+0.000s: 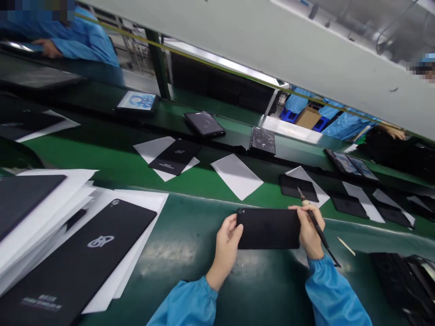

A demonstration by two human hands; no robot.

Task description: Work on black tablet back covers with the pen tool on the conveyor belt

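Note:
Between my two hands is a plain black tablet back cover [268, 228], held level above the green bench. My left hand [227, 244] grips its left end, the thumb on the near face close to a small camera hole. A soldering iron [317, 225] is in the fingers of my right hand [311, 237], its tip pointing up and away from the cover. The same hand also touches the cover's right end. To my left, a black back cover with a silver logo [101, 241] lies on a pile of white sheets [136, 231].
A green conveyor belt [204, 190] runs across ahead, with black covers, white paper sheets [237, 176] and tablets along it. A thin pale stick [345, 246] lies right of my hand, near stacked black parts [394, 280]. Co-workers in blue sleeves [84, 38] sit beyond.

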